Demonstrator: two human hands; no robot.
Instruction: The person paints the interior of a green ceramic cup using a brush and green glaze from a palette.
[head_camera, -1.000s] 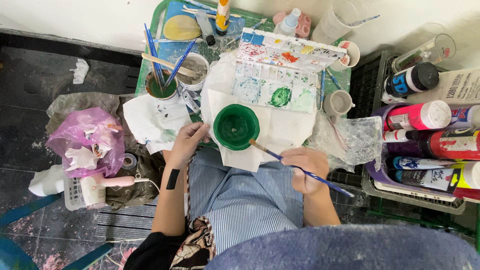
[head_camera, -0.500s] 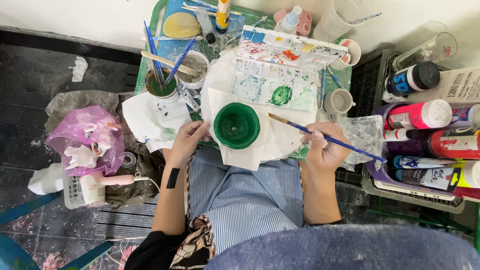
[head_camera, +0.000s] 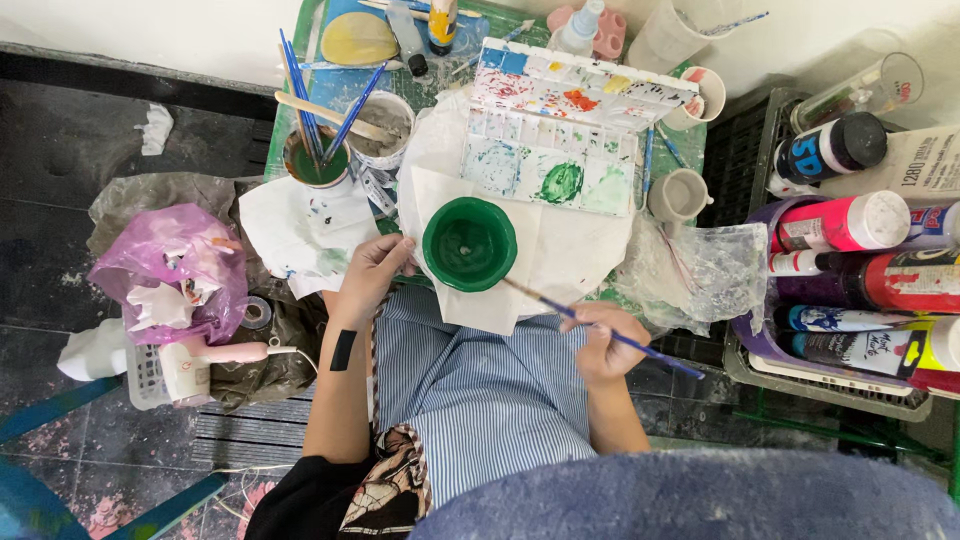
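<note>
head view: looking down at lap and table, both hands in frame
right fingers (head_camera: 590, 322): clenched on the blue paintbrush (head_camera: 600, 331), mid-handle; bristle end points to 10 o'clock, tip at the rim of the green pot (head_camera: 468, 243)
right hand (head_camera: 603, 342): at 4 o'clock of the pot, over the striped lap
left fingers (head_camera: 392, 248): resting against the pot's 9 o'clock side, steadying it; can't tell if they wrap around it
left hand (head_camera: 368, 280): at 8 o'clock of the pot, black patch on the forearm
green pot: upright, mouth up, green inside, sits on white paper (head_camera: 570, 255) at the table's near edge
palette (head_camera: 565, 125): at 1 o'clock of the pot, just beyond it, wells with green, blue, red, yellow
brush cups (head_camera: 345, 145): at 10 o'clock, several brushes standing in them
small cup (head_camera: 678, 195): at 2 o'clock, right of the palette
paint bottles (head_camera: 860, 260): at 3 o'clock, well apart, lying in a crate
pink plastic bag (head_camera: 170, 265): at 9 o'clock, on the floor side
</note>
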